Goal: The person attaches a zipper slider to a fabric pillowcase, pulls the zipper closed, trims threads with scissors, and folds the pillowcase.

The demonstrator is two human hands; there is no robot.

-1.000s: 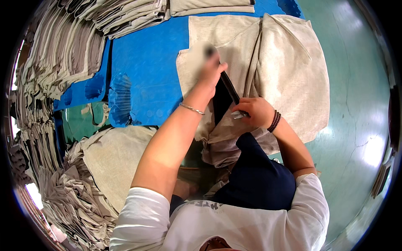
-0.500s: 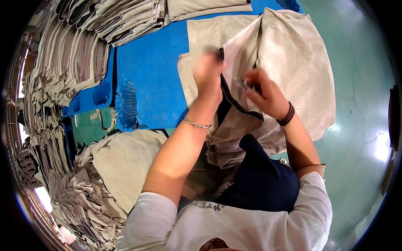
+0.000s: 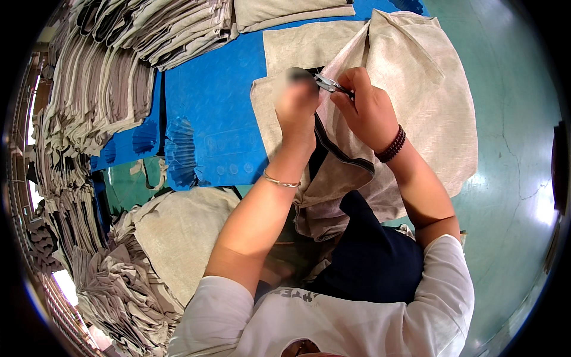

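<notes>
My left hand, partly blurred, is closed on the black edge of a beige fabric cover. That edge runs down from the hand as a dark band with pale stitching, like zipper tape. In my right hand is a pair of small pliers with silver jaws and dark handles. Their tip points left and meets the black edge beside my left fingers. What lies between the jaws is too small to make out. The cover spreads over the blue work surface and hangs toward my lap.
A blue table surface with torn, wrinkled patches lies to the left. Stacks of folded beige covers stand at the far left. A loose heap of fabric sits at lower left. Green floor stretches along the right.
My right hand has moved up and left, bringing the pliers to the black edge by my left fingers. My left hand stays nearly in place.
</notes>
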